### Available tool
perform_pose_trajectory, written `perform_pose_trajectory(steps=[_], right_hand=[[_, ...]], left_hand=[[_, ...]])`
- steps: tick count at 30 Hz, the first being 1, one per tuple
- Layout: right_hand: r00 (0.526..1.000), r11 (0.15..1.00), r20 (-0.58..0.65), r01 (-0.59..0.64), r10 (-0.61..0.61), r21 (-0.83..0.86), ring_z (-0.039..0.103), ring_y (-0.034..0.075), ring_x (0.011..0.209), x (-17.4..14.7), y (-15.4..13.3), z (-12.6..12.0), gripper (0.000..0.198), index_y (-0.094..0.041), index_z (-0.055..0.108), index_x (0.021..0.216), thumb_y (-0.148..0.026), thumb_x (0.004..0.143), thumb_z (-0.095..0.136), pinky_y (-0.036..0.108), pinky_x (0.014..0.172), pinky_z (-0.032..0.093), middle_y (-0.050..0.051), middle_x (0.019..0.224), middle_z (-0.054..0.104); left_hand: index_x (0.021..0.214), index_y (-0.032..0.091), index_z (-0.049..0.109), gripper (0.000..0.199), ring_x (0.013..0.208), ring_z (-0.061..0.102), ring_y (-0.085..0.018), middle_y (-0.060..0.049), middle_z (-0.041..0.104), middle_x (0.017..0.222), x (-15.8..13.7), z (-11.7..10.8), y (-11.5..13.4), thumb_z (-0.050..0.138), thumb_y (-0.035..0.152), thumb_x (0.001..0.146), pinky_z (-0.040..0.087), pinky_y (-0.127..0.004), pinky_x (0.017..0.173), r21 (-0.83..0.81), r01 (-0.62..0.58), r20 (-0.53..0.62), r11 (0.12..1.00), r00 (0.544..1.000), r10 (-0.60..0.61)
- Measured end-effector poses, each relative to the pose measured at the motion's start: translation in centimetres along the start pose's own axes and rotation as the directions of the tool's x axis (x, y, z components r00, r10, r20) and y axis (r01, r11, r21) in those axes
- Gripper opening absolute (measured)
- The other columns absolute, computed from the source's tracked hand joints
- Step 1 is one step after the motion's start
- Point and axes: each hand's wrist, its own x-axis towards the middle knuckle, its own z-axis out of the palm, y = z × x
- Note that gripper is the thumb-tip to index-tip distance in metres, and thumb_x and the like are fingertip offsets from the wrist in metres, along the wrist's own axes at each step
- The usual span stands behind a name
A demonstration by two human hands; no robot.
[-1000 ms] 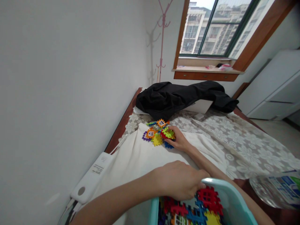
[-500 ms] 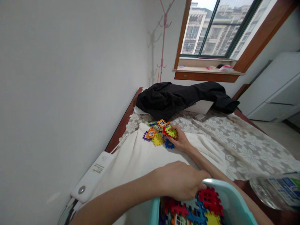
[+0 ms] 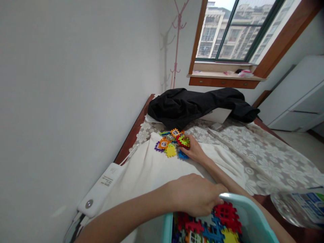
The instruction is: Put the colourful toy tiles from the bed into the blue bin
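The bed point(image 3: 265, 158), covered by a floral lace spread, carries a black garment point(image 3: 192, 104) at its far end and a white cloth point(image 3: 149, 168) nearer the wall. A white power bank point(image 3: 101, 189) lies at the cloth's left edge. A teal basket point(image 3: 243, 209) at the near edge holds toothed plastic blocks point(image 3: 215, 226). The left hand point(image 3: 194, 195) curls over the basket rim, fingers down among those blocks; whether it grips 1 cannot be told. The right hand point(image 3: 193, 150) is closed around a red-and-green block point(image 3: 184, 141) at the loose block pile point(image 3: 168, 145) on the cloth.
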Motion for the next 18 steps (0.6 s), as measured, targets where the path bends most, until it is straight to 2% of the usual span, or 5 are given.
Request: perform_pose_trajectory(steps=[5,12,18], right_hand=[[0.997,0.997,0.004,-0.077,0.077,0.031,0.063,0.026,0.086,0.01,-0.16,-0.14,0.033,-0.024,0.051,0.114,-0.036,0.086,0.065,0.039,0.08,0.05,0.006,0.102,0.066],[0.977,0.977,-0.162,-0.106,0.136,0.183,0.057,0.021,0.078,0.07,-0.15,-0.36,0.039,-0.024,0.05,0.111,-0.038,0.08,0.07,0.032,0.069,0.047,0.001,0.094,0.061],[0.997,0.981,-0.073,0.005,0.009,0.196,0.06,0.023,0.089,-0.59,-0.27,-0.62,0.04,-0.025,0.049,0.112,-0.028,0.079,0.071,0.034,0.08,0.05,0.003,0.105,0.064]], left_hand=[[0.137,0.023,0.056,0.041,0.096,0.076,-0.034,-0.014,0.078,0.111,0.0,-0.01,-0.04,0.042,0.036,0.101,0.053,-0.039,0.069,-0.005,-0.002,0.009,1.0,1.0,0.002],[0.135,0.022,0.057,0.04,0.097,0.076,-0.034,-0.014,0.078,0.11,0.1,0.22,-0.23,0.042,0.039,0.102,0.053,-0.039,0.071,-0.015,-0.002,0.004,1.0,1.0,0.002],[0.137,0.023,0.056,0.041,0.098,0.076,-0.033,-0.014,0.078,0.113,0.11,0.19,-0.19,0.041,0.038,0.103,0.053,-0.038,0.071,0.001,-0.002,0.006,1.0,1.0,0.002]])
